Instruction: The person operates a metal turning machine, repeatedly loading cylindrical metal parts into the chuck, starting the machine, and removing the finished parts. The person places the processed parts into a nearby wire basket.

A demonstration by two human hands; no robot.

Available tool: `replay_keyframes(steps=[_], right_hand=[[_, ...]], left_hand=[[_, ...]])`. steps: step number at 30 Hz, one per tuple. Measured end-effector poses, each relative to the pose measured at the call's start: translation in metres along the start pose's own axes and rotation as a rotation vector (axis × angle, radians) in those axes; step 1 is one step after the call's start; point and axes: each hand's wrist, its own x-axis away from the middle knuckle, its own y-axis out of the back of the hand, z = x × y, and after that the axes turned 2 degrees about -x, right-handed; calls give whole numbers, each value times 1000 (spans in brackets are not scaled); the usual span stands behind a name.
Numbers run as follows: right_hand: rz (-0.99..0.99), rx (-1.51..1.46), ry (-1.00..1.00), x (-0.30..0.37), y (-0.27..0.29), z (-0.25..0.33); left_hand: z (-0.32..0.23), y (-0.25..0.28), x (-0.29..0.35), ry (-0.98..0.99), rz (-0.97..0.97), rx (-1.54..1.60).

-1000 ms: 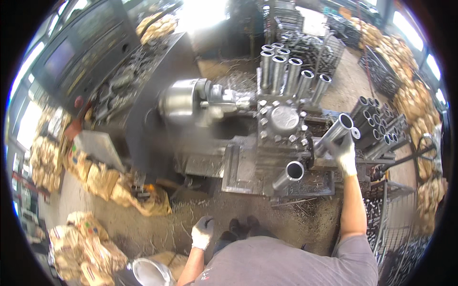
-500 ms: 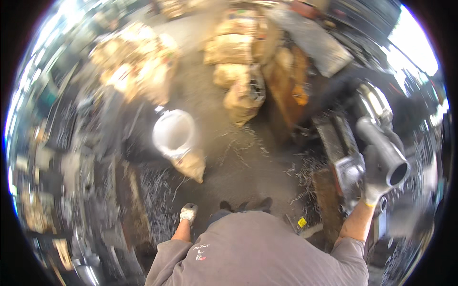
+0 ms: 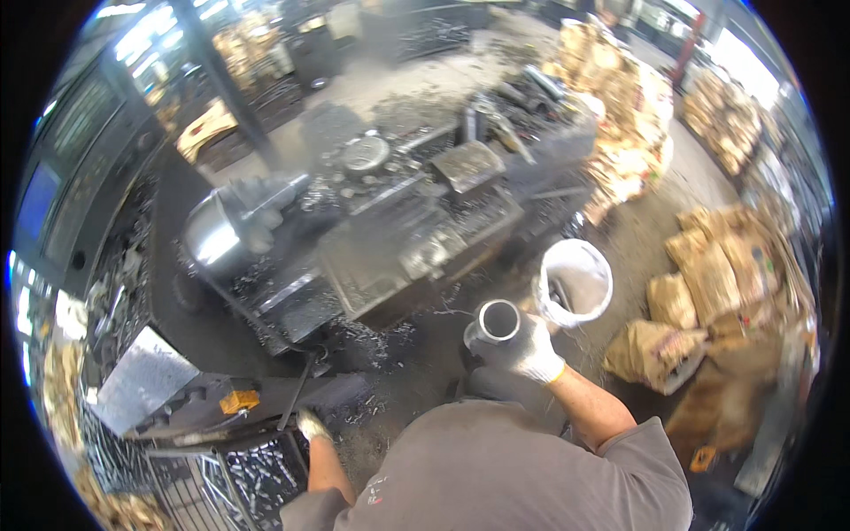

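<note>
My right hand, in a whitish glove, is closed around a thick grey metal pipe. The pipe's round open end faces up, beside a white bucket with something dark and tube-like inside. My left hand, gloved as well, hangs low at my left side, near the end of a dark bench. Its fingers are too small and blurred to make out. Ahead stands a lathe with a shiny chuck and a boxy carriage littered with metal shavings.
Bulging tan sacks stand to the right, with a taller stack behind the bucket. An orange block rests on the left bench. Below it, a tray holds several small metal pieces. Shavings lie on the floor by the lathe.
The view has swung left, bringing the lathe in front and the bucket and sacks to the right. The right hand has brought the pipe from far right in close to my body.
</note>
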Motion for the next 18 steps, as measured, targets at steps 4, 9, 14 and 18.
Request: replay_keyframes(steps=[4, 9, 14, 18], right_hand=[[131, -34, 252, -112, -27, 20], [175, -17, 428, -216, -63, -7], [303, -129, 483, -248, -68, -24], [718, 147, 649, -301, -17, -30]], left_hand=[[13, 34, 78, -419, -824, -1466], [-110, 3, 124, -382, -1102, -487], [-155, -7, 138, -543, -943, -738], [-154, -9, 123, -562, -957, -814]])
